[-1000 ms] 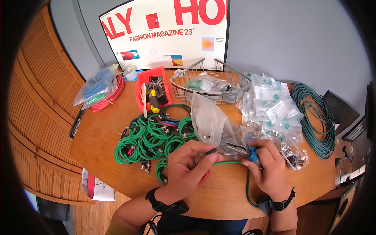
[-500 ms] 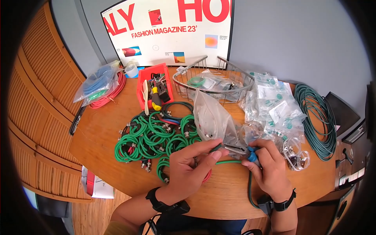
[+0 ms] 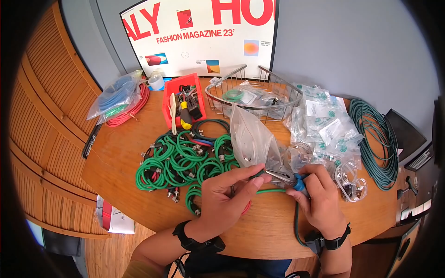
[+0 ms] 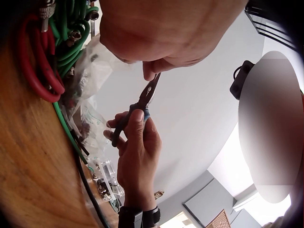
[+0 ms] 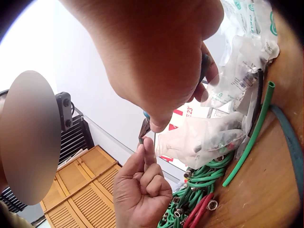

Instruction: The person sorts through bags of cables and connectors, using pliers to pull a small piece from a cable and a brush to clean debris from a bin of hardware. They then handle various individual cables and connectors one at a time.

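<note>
In the head view the left hand (image 3: 225,199) pinches a small dark green piece (image 3: 257,174) between thumb and forefinger. The right hand (image 3: 320,204) grips blue-handled pliers (image 3: 299,183), whose metal nose points left and meets the small piece at the left fingertips. The left wrist view shows the pliers (image 4: 143,100) with the right hand (image 4: 137,161) wrapped round their handles. In the right wrist view the left hand (image 5: 142,194) holds the tip of the piece (image 5: 141,141) at the pliers' nose. Whether the jaws are closed on it, I cannot tell.
Coiled green cables (image 3: 178,162) lie left of the hands. Behind stand an upright plastic bag (image 3: 250,139), a red bin of tools (image 3: 168,88) and a wire basket (image 3: 259,109). Flat clear bags (image 3: 324,116) and a dark green coil (image 3: 371,139) lie to the right.
Since a second ago, the pliers' nose has come to the small piece at the left fingertips, and the left hand has shifted slightly right. The head view has moved a little.
</note>
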### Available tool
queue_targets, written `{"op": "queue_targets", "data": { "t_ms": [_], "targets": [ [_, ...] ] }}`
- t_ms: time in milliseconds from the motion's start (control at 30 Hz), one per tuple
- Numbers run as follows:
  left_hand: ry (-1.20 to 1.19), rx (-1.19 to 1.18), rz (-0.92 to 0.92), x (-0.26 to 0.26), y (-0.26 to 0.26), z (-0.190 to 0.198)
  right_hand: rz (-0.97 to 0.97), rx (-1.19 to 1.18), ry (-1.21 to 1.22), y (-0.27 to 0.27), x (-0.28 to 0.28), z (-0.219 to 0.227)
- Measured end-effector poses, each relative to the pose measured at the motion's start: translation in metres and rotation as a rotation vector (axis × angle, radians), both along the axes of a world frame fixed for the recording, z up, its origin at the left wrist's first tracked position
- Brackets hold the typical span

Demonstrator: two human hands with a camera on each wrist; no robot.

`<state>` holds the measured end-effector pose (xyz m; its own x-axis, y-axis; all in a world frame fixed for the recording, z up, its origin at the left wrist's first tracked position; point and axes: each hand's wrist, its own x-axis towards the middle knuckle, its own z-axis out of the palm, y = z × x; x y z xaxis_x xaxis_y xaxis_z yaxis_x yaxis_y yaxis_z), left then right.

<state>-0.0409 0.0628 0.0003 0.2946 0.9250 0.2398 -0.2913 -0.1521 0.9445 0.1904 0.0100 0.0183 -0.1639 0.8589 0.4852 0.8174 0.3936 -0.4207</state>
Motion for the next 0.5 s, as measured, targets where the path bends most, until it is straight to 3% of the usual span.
{"op": "queue_targets", "data": {
  "t_ms": [500],
  "targets": [
    [0.041,0.066,0.031,0.0027,0.0006,-0.0013,-0.040,0.062,-0.059,0.0008,-0.0005,-0.0016]
  ]
}}
